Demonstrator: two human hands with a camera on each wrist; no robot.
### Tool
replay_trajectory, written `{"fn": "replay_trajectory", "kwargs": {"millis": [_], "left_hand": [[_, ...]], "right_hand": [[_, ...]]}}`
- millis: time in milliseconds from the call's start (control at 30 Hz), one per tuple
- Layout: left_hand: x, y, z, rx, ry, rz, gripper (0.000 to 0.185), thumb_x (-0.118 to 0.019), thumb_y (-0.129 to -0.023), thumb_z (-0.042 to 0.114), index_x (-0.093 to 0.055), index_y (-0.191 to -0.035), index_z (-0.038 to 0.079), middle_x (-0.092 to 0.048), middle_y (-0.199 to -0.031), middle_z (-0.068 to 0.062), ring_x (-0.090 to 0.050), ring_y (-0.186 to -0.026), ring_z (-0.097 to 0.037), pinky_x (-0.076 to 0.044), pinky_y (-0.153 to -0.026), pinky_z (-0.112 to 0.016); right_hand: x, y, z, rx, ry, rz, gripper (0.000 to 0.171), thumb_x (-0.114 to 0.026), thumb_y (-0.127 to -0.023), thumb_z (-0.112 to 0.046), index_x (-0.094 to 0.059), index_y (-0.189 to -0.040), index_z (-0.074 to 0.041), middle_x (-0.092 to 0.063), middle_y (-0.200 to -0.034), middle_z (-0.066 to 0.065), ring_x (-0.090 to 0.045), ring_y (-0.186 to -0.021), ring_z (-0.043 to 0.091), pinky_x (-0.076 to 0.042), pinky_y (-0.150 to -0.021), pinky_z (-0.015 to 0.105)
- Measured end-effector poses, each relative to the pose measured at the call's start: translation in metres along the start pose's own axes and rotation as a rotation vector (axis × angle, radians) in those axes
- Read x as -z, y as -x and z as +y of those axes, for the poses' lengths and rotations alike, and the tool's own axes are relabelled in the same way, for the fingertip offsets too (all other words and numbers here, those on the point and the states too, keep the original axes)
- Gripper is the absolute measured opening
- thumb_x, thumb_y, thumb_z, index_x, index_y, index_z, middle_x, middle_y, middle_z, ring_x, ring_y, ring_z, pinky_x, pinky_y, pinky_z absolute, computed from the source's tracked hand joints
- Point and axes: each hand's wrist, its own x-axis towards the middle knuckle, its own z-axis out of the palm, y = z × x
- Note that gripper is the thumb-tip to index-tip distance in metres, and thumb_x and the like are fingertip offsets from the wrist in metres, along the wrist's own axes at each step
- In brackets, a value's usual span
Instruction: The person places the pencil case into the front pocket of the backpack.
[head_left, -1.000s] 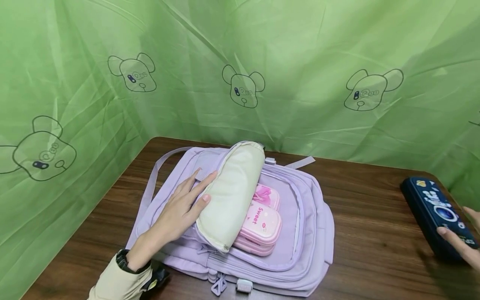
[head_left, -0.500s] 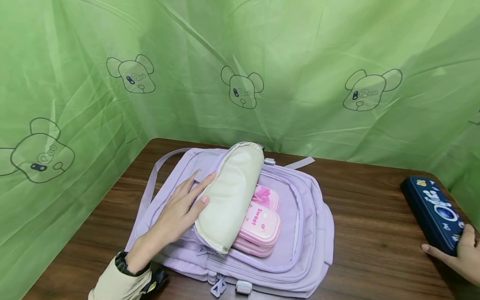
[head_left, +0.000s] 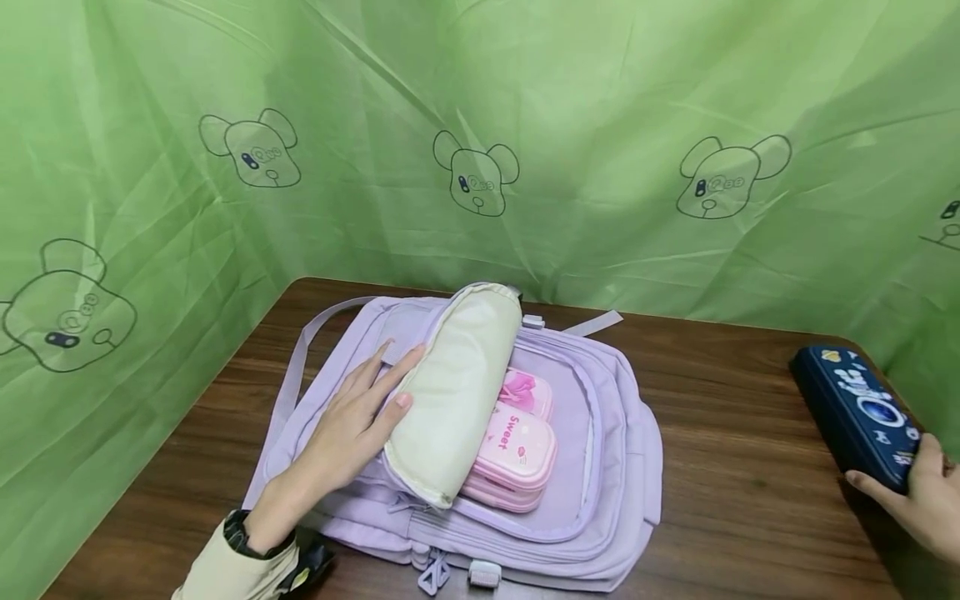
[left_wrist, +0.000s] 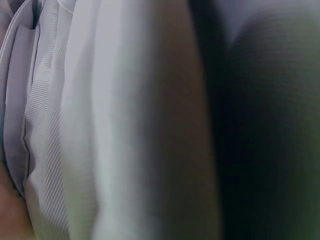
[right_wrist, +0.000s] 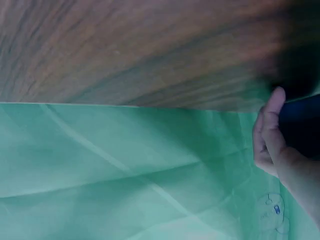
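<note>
A lilac backpack [head_left: 630,467] lies on the wooden table with its front pocket unzipped. My left hand [head_left: 341,429] rests on it, fingers spread and fairly straight against the folded-back cream flap [head_left: 453,392]. Two pink pencil cases [head_left: 517,454] lie partly under that flap, one marked "Sweet". Over at the right, my right hand [head_left: 918,500] grips the near end of a navy pencil case [head_left: 855,417] with space pictures, thumb on one side and fingers on the other. In the right wrist view, the case [right_wrist: 302,117] is dark and mostly cut off. Blurred fabric fills most of the left wrist view.
The brown wooden table [head_left: 742,467] extends between the backpack and the navy case. Green fabric [head_left: 585,167] with bear-head drawings hangs behind and at both sides. A strap [head_left: 292,375] loops at the backpack's left, and zip pulls [head_left: 433,575] hang at its near edge.
My right hand has come round the near end of the navy pencil case and now grips it. My left hand has stayed on the flap. The whole view has shifted slightly.
</note>
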Motion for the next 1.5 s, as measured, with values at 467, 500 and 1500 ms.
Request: {"fn": "replay_trajectory", "kwargs": {"millis": [467,500,1500], "left_hand": [[0.0,0.001,0.001,-0.001,-0.003,-0.003,0.05,-0.042,-0.098,0.036,-0.026,-0.145,0.042,-0.02,-0.153,-0.007,-0.024,-0.134,-0.034,-0.023,-0.098,-0.066],[0.0,0.001,0.001,0.0,-0.003,-0.002,0.05,-0.042,-0.098,0.036,-0.026,-0.145,0.042,-0.02,-0.153,-0.007,-0.024,-0.134,-0.034,-0.023,-0.098,-0.066],[0.001,0.001,0.001,0.002,0.004,-0.002,0.05,-0.042,-0.098,0.038,-0.025,-0.145,0.043,-0.02,-0.152,-0.008,-0.024,-0.134,-0.032,-0.023,-0.098,-0.065]], "right_hand": [[0.031,-0.011,-0.063,0.324,-0.236,0.24,0.082,-0.07,-0.076,-0.016,-0.025,-0.139,0.01,-0.037,-0.111,0.044,-0.034,-0.095,0.056,-0.029,-0.094,0.036],[0.033,-0.011,-0.068,0.329,-0.221,0.232,0.084,-0.071,-0.076,-0.018,-0.025,-0.141,0.008,-0.037,-0.111,0.045,-0.033,-0.096,0.057,-0.029,-0.092,0.046],[0.028,0.036,-0.203,0.875,-0.238,-0.206,0.1,-0.086,-0.061,-0.01,-0.033,-0.145,-0.01,-0.041,-0.131,0.004,-0.046,-0.104,0.009,-0.047,-0.074,0.015]]}}
